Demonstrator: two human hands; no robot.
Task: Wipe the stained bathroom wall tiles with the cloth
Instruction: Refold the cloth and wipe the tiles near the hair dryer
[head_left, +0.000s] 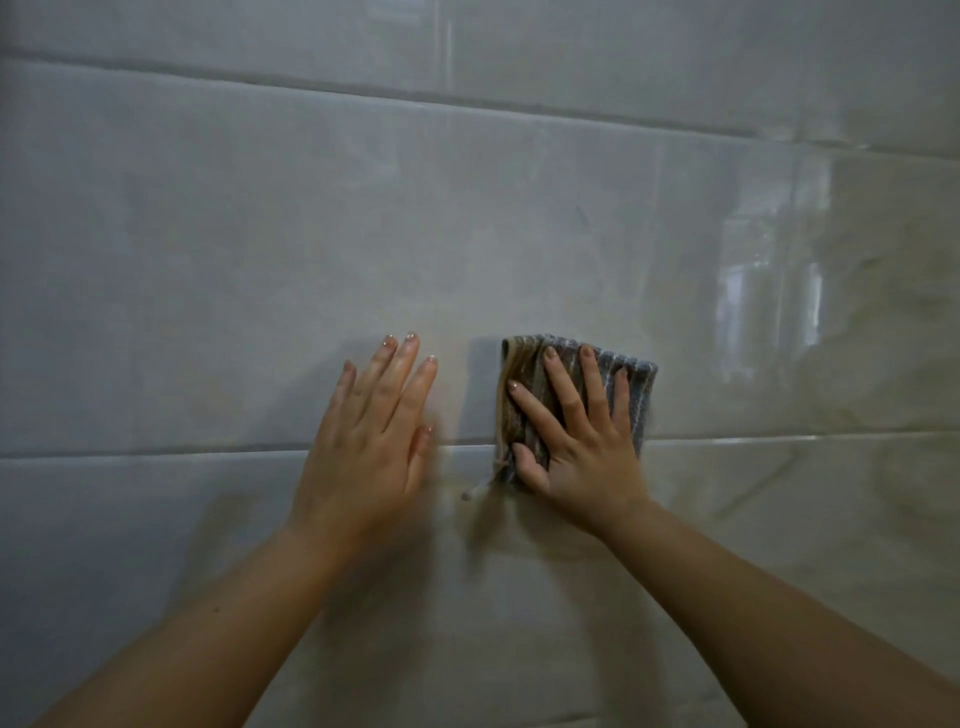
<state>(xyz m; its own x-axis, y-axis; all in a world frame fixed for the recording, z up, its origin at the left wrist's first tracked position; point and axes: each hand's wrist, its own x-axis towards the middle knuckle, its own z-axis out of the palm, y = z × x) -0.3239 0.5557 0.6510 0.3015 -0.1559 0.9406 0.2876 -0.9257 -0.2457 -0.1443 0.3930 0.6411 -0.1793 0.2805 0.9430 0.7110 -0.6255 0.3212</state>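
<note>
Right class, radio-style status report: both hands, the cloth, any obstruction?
Right hand flat, pressing cloth on wall tiles. Left hand open, bare on tile. Cloth straddles grout line. Nothing in the way.

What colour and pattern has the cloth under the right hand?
Ribbed grey-blue folded cloth with a tan-brown left edge; head view.

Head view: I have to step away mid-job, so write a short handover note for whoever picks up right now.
Right hand: flat, fingers spread, pressing the folded striped cloth against the wall tiles.
Left hand: empty, open palm against the wall beside the cloth, not touching it.
Cloth sits across the horizontal grout line.
Done: cannot tell from this view.
Left: a dark mark shows above the cloth; wipe upward toward it.
</note>
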